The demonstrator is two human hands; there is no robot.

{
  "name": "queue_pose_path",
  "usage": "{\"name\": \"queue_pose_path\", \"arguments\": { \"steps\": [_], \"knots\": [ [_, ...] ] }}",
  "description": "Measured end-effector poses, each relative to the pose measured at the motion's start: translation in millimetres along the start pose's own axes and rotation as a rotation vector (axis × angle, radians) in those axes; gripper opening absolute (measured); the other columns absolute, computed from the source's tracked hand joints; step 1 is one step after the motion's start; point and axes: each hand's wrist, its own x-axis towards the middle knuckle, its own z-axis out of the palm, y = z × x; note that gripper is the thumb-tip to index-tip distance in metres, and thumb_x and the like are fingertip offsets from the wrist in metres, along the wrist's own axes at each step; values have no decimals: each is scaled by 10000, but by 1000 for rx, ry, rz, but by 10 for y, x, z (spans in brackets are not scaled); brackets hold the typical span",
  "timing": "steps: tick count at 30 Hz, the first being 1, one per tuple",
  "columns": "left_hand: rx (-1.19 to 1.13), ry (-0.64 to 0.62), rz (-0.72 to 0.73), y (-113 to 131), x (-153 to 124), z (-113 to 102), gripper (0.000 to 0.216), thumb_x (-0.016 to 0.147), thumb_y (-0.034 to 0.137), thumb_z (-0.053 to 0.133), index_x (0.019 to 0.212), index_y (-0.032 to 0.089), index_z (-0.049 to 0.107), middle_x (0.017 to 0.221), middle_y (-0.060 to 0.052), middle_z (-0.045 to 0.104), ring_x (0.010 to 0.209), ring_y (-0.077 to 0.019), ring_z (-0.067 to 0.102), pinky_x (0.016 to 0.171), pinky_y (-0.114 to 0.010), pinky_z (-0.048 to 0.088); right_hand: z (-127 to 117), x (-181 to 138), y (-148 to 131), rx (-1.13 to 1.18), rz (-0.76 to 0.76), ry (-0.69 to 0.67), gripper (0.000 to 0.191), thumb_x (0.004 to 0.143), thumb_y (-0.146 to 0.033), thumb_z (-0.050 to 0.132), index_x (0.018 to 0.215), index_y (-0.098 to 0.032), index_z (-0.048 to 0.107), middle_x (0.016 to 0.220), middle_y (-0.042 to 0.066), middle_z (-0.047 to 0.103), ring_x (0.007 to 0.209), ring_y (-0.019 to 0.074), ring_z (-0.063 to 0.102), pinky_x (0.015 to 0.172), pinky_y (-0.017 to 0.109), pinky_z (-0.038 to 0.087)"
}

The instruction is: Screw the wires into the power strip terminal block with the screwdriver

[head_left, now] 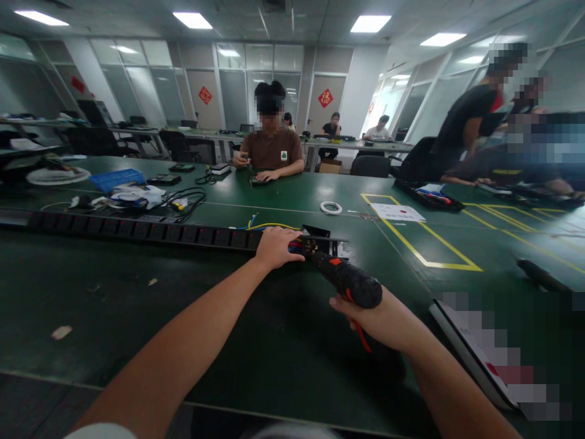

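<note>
A long black power strip [137,229] lies across the green table [137,305] from the left edge to the middle. My left hand [276,247] rests on its right end, fingers curled over the casing and pressing it down. Yellow and blue wires [267,225] come out of that end just behind the hand. My right hand [377,317] grips a black and red electric screwdriver [347,281]. Its tip points at the open end of the strip, next to my left fingers.
A person in a brown shirt [273,151] sits across the table handling small parts. More people stand and lean at the right [470,122]. A white tape roll [331,208], a paper sheet [397,212], yellow floor-style markings [425,259], a blue tray [116,178] and cables lie about.
</note>
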Motion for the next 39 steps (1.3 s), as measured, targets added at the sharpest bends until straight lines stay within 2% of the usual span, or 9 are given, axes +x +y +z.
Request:
{"name": "queue_pose_path", "arguments": {
  "steps": [10, 14, 25, 39],
  "knots": [
    [-4, 4, 2, -5, 0, 2, 801, 842, 729, 850, 1479, 264, 711, 1456, -88, 751, 1280, -350, 657, 1096, -486, 409, -4, 30, 50, 4, -23, -4, 233, 873, -393, 802, 827, -240, 633, 620, -18, 697, 602, 192, 672, 618, 308, 519],
    [-7, 1, -5, 7, -3, -13, 782, 844, 727, 849, 1474, 285, 716, 1459, -85, 750, 1278, -349, 658, 1102, -486, 407, -12, 26, 42, -1, -5, -9, 229, 895, -395, 784, 827, -237, 633, 623, -17, 692, 604, 190, 673, 627, 311, 521],
    [-5, 14, 8, -11, 0, 12, 797, 842, 733, 848, 1469, 258, 719, 1457, -89, 751, 1280, -349, 667, 1102, -498, 417, 4, 50, 87, 32, -32, -26, 246, 901, -426, 779, 962, -228, 645, 660, -27, 687, 619, 190, 696, 621, 300, 524],
    [-11, 13, -3, 11, 0, 3, 771, 843, 720, 853, 1465, 283, 723, 1456, -88, 752, 1293, -353, 660, 1103, -493, 414, -10, 17, 31, 35, -15, -3, 245, 859, -402, 821, 854, -231, 646, 630, -16, 699, 596, 189, 679, 607, 298, 523]
  ]
}}
